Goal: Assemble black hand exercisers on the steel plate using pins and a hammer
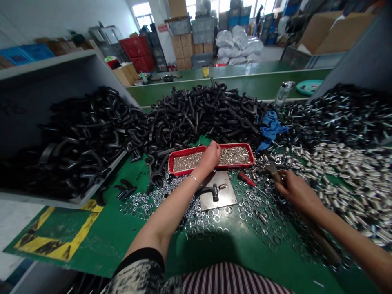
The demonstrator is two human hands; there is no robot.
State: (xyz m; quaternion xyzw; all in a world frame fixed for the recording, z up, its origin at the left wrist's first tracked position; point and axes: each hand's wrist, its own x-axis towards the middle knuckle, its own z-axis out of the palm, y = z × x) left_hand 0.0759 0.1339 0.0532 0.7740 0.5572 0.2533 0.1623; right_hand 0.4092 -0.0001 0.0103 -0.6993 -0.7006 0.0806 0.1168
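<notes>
Over the middle of the red tray (172,168), my left hand (212,155) has its fingers pinched together; whatever they hold is too small to make out. Small silver pins fill the tray's right part, and finer metal bits its left part. Below it, a black curved metal part (215,193) lies on a steel plate (226,200), beside a small silver threaded piece (222,186). My right hand (295,188) is closed around a hammer (274,171) close to its head. The handle seems to run back under my forearm. A red-handled screwdriver (246,179) lies between plate and hammer.
Metal rings (211,220) lie scattered around the plate. Black metal parts (196,110) are heaped behind the tray and spill from a grey bin (88,57) at left. Silver cylinders (346,175) cover the right side. A blue cloth (271,127) and a clear bottle (283,93) stand farther back.
</notes>
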